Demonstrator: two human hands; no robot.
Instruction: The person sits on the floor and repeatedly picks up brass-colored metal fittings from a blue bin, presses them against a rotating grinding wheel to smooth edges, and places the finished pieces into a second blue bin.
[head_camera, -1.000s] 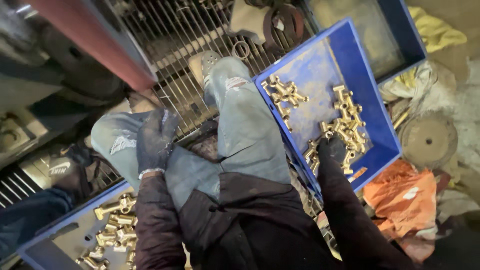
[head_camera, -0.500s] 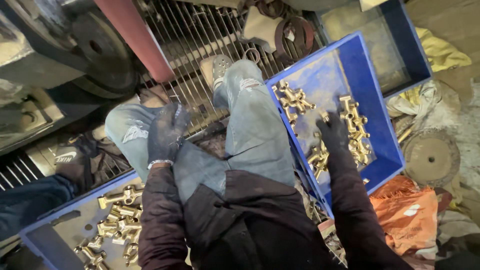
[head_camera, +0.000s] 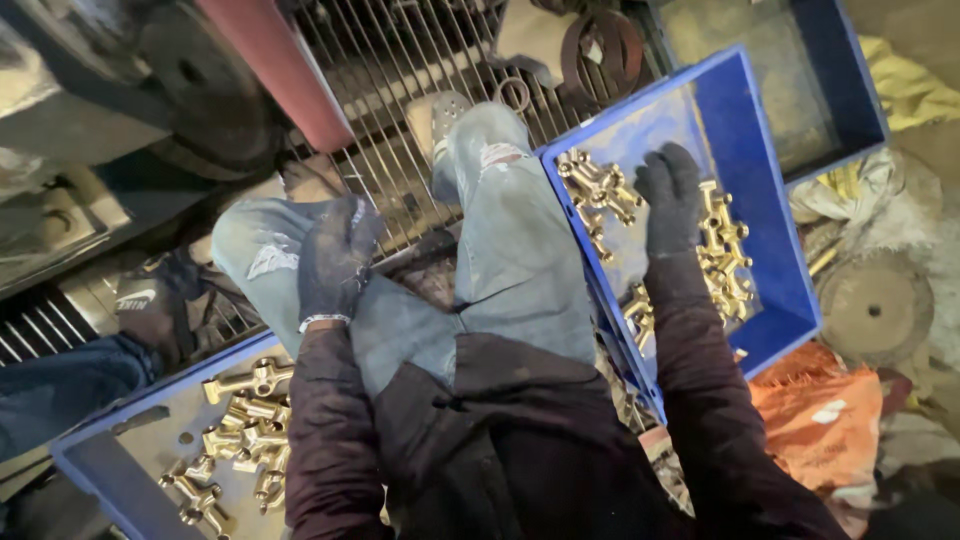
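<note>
Brass bits: fittings (head_camera: 722, 262) piled in the blue crate (head_camera: 775, 200) — right under the right hand's grip.
Right hand (head_camera: 670, 195): gloved, fingers loosely spread over the pile, can't tell if it's got one.
Left hand (head_camera: 335, 258): gloved — resting curled on the knee, holding nothing.
Other tray (head_camera: 95, 470): more fittings (head_camera: 245, 420), below left hand.

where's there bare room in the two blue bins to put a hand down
Right blue bin: bare floor at its upper middle, between the brass fittings on the left and the far wall; the right side under the right hand is crowded. Lower-left blue bin: bare along its left part; more fittings crowd the right.
</note>
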